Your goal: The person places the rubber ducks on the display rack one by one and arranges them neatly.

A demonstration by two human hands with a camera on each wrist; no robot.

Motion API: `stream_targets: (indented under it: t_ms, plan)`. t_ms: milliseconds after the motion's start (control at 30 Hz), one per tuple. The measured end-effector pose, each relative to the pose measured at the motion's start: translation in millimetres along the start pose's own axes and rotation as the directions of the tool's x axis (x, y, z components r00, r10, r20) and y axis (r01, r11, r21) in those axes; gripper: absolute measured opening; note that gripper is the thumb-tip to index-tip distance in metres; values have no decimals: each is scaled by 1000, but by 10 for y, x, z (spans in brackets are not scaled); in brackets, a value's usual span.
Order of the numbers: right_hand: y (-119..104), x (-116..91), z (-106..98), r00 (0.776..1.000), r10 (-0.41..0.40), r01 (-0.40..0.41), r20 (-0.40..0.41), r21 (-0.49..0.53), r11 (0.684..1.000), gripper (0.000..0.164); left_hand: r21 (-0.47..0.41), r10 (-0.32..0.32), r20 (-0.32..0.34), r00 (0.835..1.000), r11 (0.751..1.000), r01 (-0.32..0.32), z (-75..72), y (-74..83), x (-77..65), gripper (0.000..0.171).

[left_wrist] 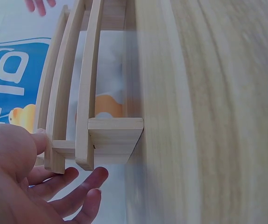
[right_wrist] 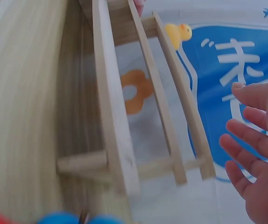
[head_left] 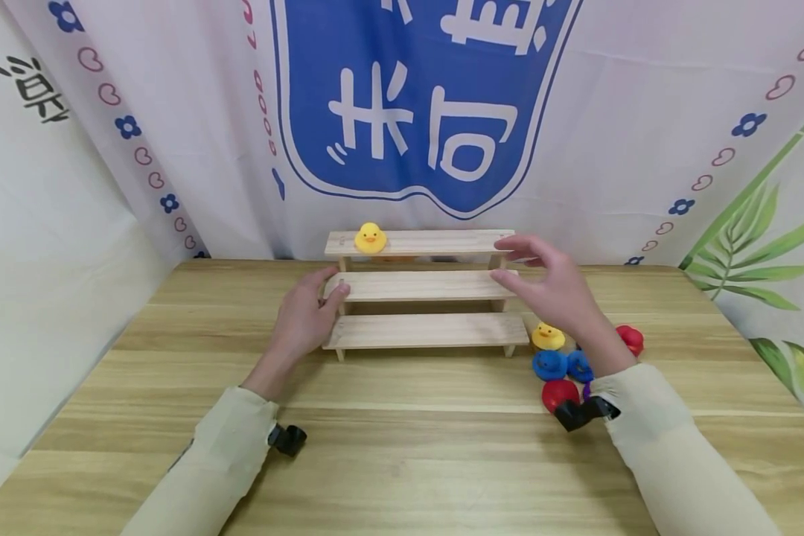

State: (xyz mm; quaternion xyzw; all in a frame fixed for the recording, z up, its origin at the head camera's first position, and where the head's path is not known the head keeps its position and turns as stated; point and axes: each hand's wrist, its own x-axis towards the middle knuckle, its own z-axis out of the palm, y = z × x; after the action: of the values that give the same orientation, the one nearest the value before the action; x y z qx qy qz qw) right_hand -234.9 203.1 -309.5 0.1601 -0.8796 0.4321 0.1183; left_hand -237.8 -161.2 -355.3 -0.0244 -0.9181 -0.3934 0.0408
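A three-tier wooden display stand (head_left: 429,285) stands on the table near the curtain. My left hand (head_left: 306,313) holds its left end, thumb on the middle tier and fingers around the edge; the left wrist view shows this hand (left_wrist: 36,177) close up. My right hand (head_left: 552,286) is by the stand's right end, fingers spread and slightly bent. In the right wrist view, a gap separates that hand (right_wrist: 260,144) from the tiers. On the left part of the top tier sits a yellow rubber duck (head_left: 371,238).
Right of the stand, partly behind my right forearm, lie another yellow duck (head_left: 548,336), blue ducks (head_left: 549,365) and red ones (head_left: 560,394). A bit of purple shows among them. A printed curtain (head_left: 643,134) hangs behind the wooden table (head_left: 402,461).
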Motion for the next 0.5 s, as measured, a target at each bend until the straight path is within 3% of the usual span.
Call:
stream_targets:
  t_ms: [300, 500]
  plan:
    - [306, -199, -219, 998, 44, -47, -45, -55, 997, 44, 7, -12, 1, 1000, 1000, 12, 2, 6, -4, 60]
    - [510, -300, -363, 992, 122, -124, -38, -72, 990, 46, 4, -11, 2, 1000, 1000, 11, 6, 17, -4, 60]
